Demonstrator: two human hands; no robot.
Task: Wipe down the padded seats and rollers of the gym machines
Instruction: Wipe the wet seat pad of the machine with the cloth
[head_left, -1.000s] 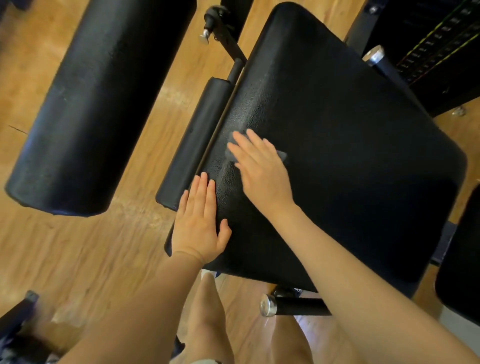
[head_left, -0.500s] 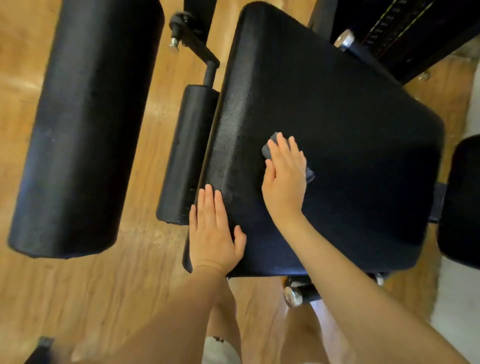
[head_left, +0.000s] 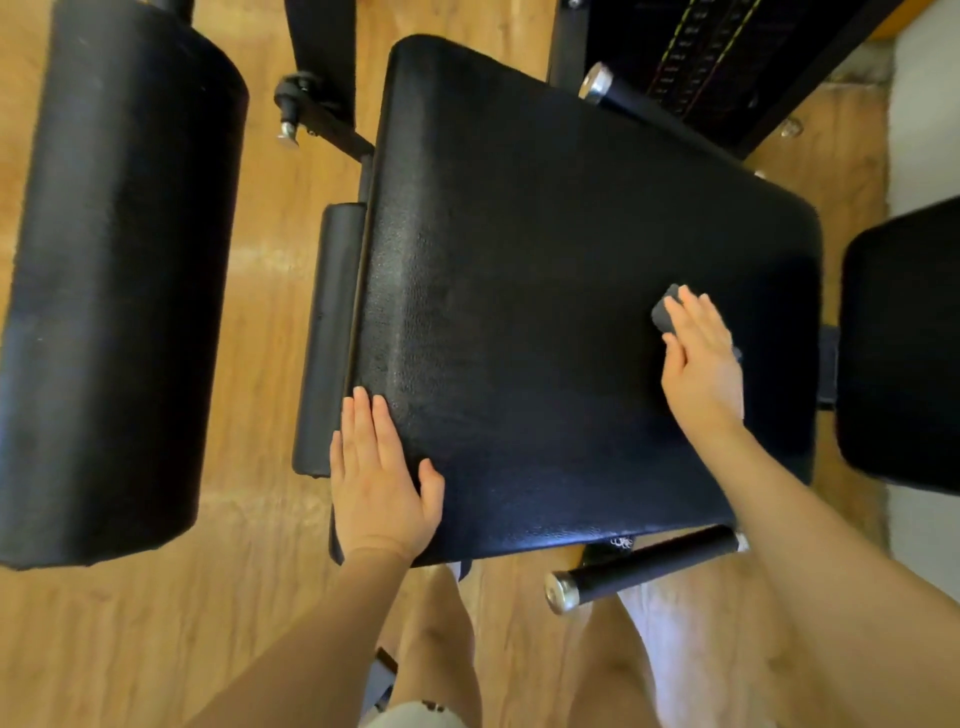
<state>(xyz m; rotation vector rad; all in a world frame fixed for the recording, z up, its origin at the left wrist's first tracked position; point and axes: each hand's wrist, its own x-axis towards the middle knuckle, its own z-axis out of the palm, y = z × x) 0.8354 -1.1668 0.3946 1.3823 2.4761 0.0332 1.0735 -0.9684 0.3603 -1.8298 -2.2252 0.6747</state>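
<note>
Head view: one seat pad (head_left: 545, 270), two rollers; right hand (head_left: 701, 358) flat, pressing cloth (head_left: 665, 312); left hand (head_left: 379, 478) flat on pad.

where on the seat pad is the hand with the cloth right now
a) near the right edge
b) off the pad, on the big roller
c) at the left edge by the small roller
a: the right hand presses the dark cloth flat near the seat pad's right edge, while the left hand rests at the left edge.

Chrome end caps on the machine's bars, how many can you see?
2: one cap at the seat's far edge, one cap below its near edge. Others may be hidden under the seat.
</note>
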